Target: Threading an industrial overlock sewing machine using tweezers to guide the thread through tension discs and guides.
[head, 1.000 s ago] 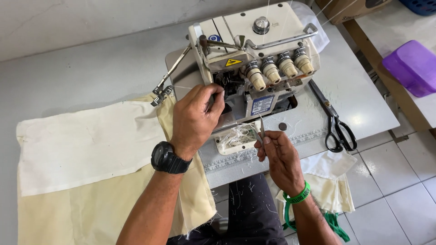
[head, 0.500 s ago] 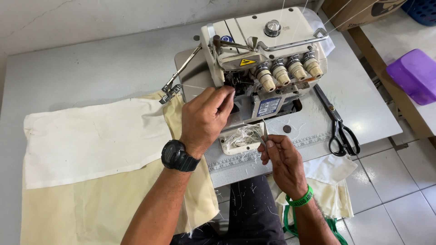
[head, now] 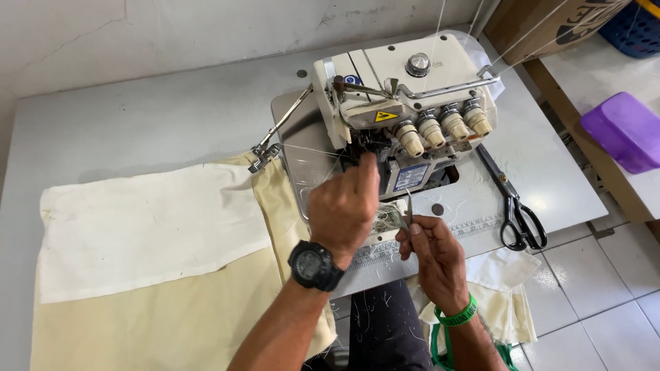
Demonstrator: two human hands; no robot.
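A cream overlock sewing machine stands on the grey table. My left hand, with a black watch on the wrist, is raised in front of the machine's needle area, fingers pinched together on a thin thread. My right hand, with a green wristband, holds slim metal tweezers pointing up toward the machine's front. A tangle of thread scraps lies between the two hands.
Cream and white fabric pieces lie spread on the left of the table. Black scissors rest to the right of the machine. More fabric hangs below the table edge. A purple box sits on a side bench.
My left hand has drawn back from the machine's needle area toward me, pulling thread. The right hand with the tweezers has stayed roughly in place.
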